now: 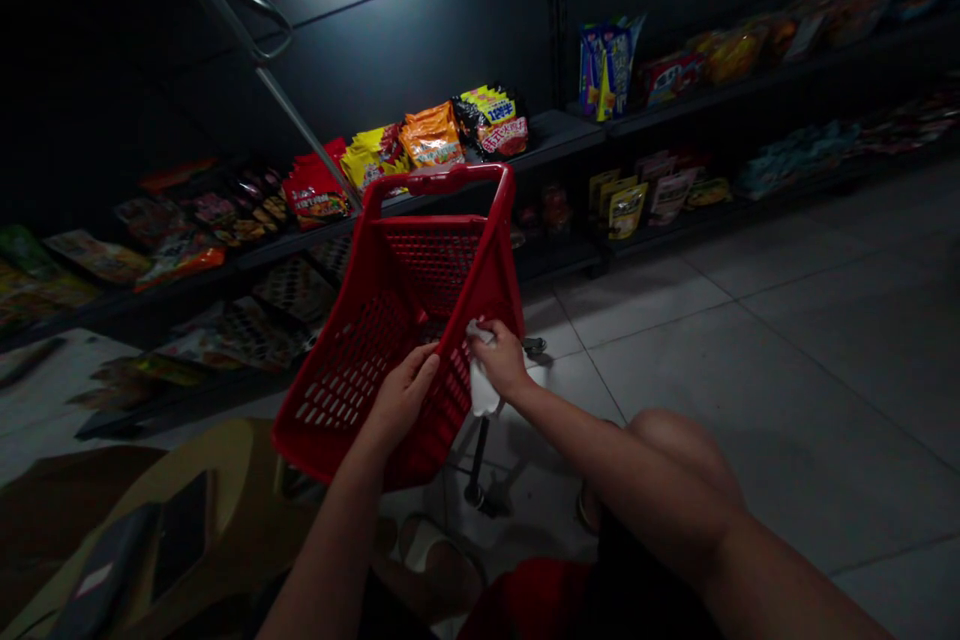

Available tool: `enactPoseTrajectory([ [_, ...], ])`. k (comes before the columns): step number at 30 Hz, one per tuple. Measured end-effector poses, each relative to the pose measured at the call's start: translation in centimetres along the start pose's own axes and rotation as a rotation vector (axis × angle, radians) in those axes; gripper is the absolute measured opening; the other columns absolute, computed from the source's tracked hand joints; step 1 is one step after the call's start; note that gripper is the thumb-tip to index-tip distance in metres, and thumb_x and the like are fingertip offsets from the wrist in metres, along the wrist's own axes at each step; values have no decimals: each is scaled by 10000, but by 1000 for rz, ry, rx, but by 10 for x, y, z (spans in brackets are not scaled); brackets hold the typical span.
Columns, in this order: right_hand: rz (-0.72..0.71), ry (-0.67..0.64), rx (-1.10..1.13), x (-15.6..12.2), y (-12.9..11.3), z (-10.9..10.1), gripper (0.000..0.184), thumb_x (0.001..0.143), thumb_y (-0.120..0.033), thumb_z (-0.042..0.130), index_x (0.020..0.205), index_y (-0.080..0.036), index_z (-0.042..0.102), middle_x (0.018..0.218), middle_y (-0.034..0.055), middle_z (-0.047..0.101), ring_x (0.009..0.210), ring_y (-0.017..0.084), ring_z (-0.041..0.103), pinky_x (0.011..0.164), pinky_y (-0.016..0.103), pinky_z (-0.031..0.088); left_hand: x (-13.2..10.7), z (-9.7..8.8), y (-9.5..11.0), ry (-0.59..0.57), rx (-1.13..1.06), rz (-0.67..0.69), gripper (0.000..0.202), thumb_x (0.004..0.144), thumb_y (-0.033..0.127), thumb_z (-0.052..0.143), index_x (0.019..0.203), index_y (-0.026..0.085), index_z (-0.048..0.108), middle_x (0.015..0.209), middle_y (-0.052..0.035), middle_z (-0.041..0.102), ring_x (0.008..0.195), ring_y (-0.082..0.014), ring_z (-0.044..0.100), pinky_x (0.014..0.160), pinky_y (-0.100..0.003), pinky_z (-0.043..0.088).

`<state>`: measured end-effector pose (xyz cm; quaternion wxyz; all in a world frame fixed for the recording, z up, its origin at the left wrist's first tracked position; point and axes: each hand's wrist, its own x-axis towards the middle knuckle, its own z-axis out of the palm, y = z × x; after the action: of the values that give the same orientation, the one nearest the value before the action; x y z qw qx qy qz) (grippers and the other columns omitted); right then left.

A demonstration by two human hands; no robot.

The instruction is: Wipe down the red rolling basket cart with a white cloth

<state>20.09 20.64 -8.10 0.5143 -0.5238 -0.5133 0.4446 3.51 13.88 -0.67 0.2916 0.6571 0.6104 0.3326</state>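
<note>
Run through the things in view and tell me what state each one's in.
Red shopping cart: upright, left hand at its rim.
White cloth: hanging limp, pinched in the right hand.
Orange snack packets: lined up on the shelf.
Dark flat object: lying down, too dim for more.

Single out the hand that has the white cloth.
The right hand: it holds the white cloth at the outer side of the red cart, while the left hand, at the cart's rim, shows no cloth.
</note>
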Motion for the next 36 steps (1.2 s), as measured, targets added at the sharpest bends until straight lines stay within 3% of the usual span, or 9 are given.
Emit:
enactPoseTrajectory([
  [3,-59,-55,13,2,1,-2,244,753,-335,628,944,-192,675,945,14,717,812,162,634,797,264,473,1,-3,-1,-25,-115,-58,488,881,529,534,1203,182,652,1235,-73,686,1177,-240,607,1063,-371,432],
  [8,65,151,12,23,12,-6,242,741,-311,611,943,-194,675,957,40,724,857,181,639,791,269,465,-1,-3,-8,-51,-273,-180,599,825,571,608,1260,161,632,1288,-103,665,1220,-259,588,1078,-397,422],
  [12,-28,14,51,13,11,2,214,753,-302,616,929,-203,686,923,15,726,833,168,647,774,254,466,-4,-2,-10,-73,-313,-199,619,807,580,632,1267,165,632,1298,-110,660,1229,-268,584,1077,-402,424],
  [17,50,21,71,12,7,1,257,737,-289,630,962,-187,703,909,15,727,784,157,640,727,242,469,-5,-3,-10,-58,-289,-176,615,808,591,623,1251,165,641,1301,-105,659,1229,-264,585,1085,-394,418],
  [21,53,-79,75,24,7,-1,221,692,-249,648,887,-167,711,829,17,722,745,158,637,685,236,461,-6,-3,-12,-55,-269,-156,586,824,572,614,1243,164,642,1290,-105,665,1218,-257,593,1086,-391,416],
  [29,385,-141,413,31,12,7,225,682,-344,660,818,-164,648,647,15,658,525,148,582,494,239,407,-7,-2,-10,-62,-236,-147,543,857,545,586,1251,174,631,1285,-90,666,1213,-244,594,1083,-377,417],
  [36,297,99,382,41,23,7,254,720,-402,553,863,-203,620,705,-23,647,614,130,582,563,216,426,-7,3,-8,-50,-236,-151,550,864,551,577,1267,179,621,1307,-88,652,1220,-239,589,1082,-364,418],
])
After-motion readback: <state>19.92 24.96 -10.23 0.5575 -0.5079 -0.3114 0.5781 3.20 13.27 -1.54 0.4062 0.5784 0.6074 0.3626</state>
